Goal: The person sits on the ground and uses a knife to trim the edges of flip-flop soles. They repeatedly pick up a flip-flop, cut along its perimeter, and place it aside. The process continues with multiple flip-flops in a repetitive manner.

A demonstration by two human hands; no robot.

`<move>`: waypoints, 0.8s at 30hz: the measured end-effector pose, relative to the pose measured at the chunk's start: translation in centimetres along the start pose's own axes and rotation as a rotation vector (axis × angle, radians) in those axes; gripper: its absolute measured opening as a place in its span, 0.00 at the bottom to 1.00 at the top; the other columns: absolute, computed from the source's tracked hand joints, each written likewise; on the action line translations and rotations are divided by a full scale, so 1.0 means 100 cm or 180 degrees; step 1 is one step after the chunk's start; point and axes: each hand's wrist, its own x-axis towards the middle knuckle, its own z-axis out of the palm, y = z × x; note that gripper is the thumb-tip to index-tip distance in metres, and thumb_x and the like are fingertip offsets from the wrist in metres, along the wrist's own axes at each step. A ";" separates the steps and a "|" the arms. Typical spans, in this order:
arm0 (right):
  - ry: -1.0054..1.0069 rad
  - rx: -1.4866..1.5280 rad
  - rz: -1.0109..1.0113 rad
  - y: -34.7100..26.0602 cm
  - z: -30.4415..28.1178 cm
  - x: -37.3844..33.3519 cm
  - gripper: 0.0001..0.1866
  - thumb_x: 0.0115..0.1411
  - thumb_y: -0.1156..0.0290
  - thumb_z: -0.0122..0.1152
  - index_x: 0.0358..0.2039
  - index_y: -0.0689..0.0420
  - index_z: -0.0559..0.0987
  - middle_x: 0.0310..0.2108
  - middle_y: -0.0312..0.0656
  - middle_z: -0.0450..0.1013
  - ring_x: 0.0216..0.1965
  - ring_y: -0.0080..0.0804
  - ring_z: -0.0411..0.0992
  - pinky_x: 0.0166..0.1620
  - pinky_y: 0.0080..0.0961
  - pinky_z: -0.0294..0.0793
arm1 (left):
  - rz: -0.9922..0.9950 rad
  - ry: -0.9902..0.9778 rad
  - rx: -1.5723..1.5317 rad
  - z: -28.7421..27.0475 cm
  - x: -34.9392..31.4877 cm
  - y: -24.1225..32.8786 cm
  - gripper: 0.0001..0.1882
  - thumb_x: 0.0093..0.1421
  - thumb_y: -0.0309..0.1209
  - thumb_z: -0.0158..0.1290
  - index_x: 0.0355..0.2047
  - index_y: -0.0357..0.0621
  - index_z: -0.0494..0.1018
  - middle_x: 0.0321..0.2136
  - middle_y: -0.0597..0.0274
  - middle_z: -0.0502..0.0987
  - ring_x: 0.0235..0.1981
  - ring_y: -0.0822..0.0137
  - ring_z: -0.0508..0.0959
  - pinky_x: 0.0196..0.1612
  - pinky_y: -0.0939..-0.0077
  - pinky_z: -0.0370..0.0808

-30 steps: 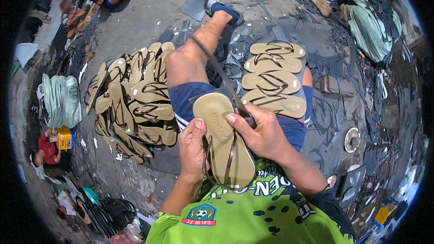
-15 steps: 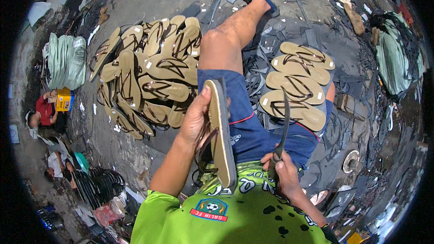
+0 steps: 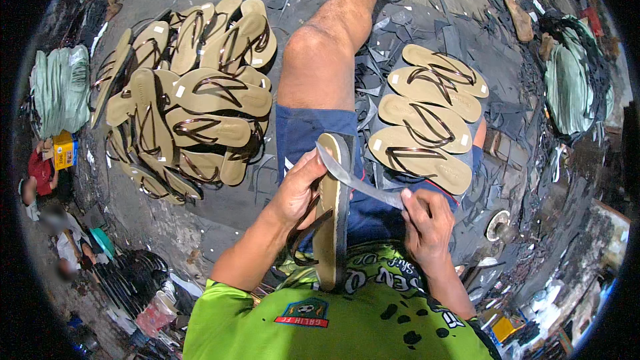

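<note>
My left hand (image 3: 297, 190) is closed around a tan flip-flop (image 3: 327, 243) with a dark grey sole and a shiny brown strap. The flip-flop stands lengthwise in front of my green shirt, its side edge toward my right hand. My right hand (image 3: 430, 227) grips a knife; its handle is hidden in my fingers. The long, curved knife blade (image 3: 367, 188) reaches left across the upper end of the flip-flop, its tip close to my left thumb. Whether the blade touches the flip-flop I cannot tell.
A heap of finished-looking flip-flops (image 3: 210, 93) lies left of my bent leg. Several more flip-flops (image 3: 427, 120) rest in a row over my right leg. Dark sheet scraps (image 3: 373, 87) litter the ground. Green sacks (image 3: 60, 90) stand at both sides; other people sit far left.
The knife has swung from pointing away, beside my right thigh, to lying across the flip-flop's upper end. My right hand has risen slightly. My left hand still holds the flip-flop.
</note>
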 end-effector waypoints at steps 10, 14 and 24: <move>-0.0848 0.0379 0.0366 -0.015 -0.020 0.082 0.28 0.49 0.77 0.63 0.53 0.43 0.77 0.29 0.40 0.71 0.27 0.39 0.71 0.31 0.34 0.71 | -0.0232 0.0270 0.0251 0.006 0.011 0.024 0.24 0.57 0.51 0.55 0.41 0.43 0.68 0.26 0.57 0.74 0.26 0.63 0.77 0.28 0.72 0.77; -0.1310 0.0434 0.0495 -0.019 -0.034 0.108 0.28 0.49 0.78 0.61 0.53 0.44 0.76 0.26 0.40 0.70 0.25 0.40 0.72 0.29 0.35 0.72 | -0.0365 -0.0050 0.0054 0.003 0.015 0.029 0.21 0.58 0.46 0.56 0.41 0.41 0.69 0.29 0.60 0.75 0.29 0.67 0.78 0.32 0.75 0.77; -0.2458 0.0789 0.0455 0.001 -0.054 0.163 0.21 0.56 0.71 0.58 0.52 0.47 0.77 0.24 0.45 0.70 0.28 0.46 0.72 0.32 0.39 0.70 | -0.0500 -0.0242 0.0437 0.005 0.023 0.028 0.19 0.58 0.38 0.60 0.43 0.39 0.71 0.35 0.68 0.76 0.35 0.77 0.74 0.41 0.80 0.71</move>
